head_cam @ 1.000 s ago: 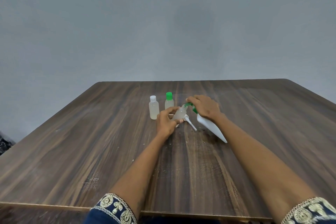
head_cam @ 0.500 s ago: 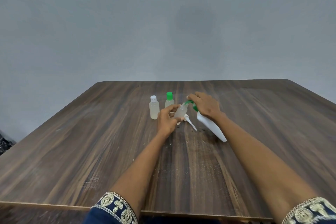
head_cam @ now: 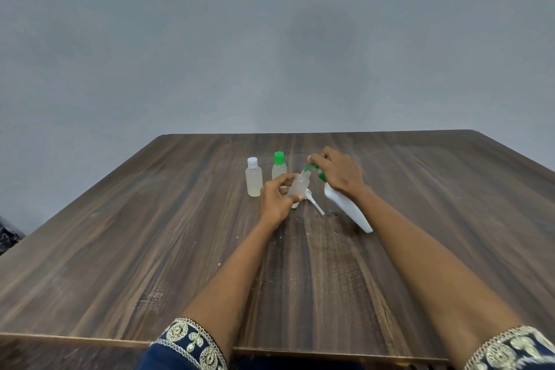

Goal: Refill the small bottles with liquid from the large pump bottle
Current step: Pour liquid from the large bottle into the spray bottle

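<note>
Left hand grips tilted small clear plastic bottle above counter centre; right hand clasps tipped white large pump bottle, at 3 o'clock of it. Risks spilling: narrow neck, misaligned green spout, slippery grip.

A plain indoor room, likely a home: a worn wooden table stands against a bare grey wall directly behind its far edge.
</note>
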`<control>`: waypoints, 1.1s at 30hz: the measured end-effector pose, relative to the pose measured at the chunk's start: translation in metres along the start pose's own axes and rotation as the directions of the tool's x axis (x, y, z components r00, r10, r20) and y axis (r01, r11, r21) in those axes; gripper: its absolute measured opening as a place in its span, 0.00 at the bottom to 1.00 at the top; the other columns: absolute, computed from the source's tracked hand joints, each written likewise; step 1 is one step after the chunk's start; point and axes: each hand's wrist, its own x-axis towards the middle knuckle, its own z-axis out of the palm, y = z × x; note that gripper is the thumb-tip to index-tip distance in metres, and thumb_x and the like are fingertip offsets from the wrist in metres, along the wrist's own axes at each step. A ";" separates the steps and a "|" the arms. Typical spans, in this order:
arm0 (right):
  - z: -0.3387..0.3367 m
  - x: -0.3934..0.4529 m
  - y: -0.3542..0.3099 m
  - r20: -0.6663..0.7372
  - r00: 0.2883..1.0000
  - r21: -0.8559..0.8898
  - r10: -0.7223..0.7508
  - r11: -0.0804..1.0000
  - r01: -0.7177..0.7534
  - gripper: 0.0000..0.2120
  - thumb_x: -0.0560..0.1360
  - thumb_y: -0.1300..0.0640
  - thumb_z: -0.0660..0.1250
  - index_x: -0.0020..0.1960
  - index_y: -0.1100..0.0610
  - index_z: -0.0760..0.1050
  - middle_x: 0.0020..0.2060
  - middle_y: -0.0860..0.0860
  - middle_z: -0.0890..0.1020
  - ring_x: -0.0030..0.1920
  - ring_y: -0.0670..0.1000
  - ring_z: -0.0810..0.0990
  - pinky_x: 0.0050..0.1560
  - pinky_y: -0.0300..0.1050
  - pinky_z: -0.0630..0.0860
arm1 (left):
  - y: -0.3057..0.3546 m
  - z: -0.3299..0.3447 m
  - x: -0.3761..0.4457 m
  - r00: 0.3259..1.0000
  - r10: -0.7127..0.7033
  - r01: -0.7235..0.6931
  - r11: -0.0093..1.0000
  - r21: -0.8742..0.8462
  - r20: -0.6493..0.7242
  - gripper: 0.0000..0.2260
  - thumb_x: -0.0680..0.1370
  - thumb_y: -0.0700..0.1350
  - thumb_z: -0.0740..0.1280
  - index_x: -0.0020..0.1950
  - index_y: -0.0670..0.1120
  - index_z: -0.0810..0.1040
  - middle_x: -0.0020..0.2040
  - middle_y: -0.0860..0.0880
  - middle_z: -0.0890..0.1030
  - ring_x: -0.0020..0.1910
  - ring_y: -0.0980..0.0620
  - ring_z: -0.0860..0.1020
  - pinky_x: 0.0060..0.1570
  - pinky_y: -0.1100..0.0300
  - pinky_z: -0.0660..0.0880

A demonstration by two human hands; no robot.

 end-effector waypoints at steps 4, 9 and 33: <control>0.002 0.000 0.001 0.011 1.000 -0.001 0.003 1.000 -0.003 0.14 0.78 0.45 0.59 0.40 0.54 0.68 0.39 0.53 0.81 0.42 0.55 0.77 0.41 0.49 0.68 | 0.000 0.000 -0.001 1.000 0.011 -0.011 1.000 0.003 0.002 0.20 0.66 0.36 0.76 0.57 0.45 0.79 0.49 0.51 0.81 0.44 0.56 0.78 0.49 0.59 0.77; 0.003 0.000 0.002 0.010 1.000 0.007 0.013 1.000 -0.013 0.12 0.77 0.47 0.59 0.42 0.55 0.69 0.39 0.55 0.81 0.44 0.57 0.78 0.41 0.49 0.68 | -0.001 -0.002 -0.001 1.000 0.004 -0.004 1.000 0.003 0.009 0.19 0.67 0.36 0.75 0.57 0.45 0.80 0.48 0.51 0.81 0.41 0.63 0.76 0.48 0.60 0.76; 0.001 0.000 0.000 -0.013 1.000 -0.024 -0.019 1.000 0.019 0.22 0.70 0.37 0.54 0.42 0.57 0.71 0.37 0.52 0.80 0.40 0.54 0.75 0.43 0.50 0.69 | 0.001 -0.002 0.003 1.000 0.009 -0.009 1.000 -0.008 0.003 0.20 0.66 0.36 0.75 0.57 0.46 0.80 0.50 0.48 0.81 0.48 0.53 0.78 0.51 0.57 0.77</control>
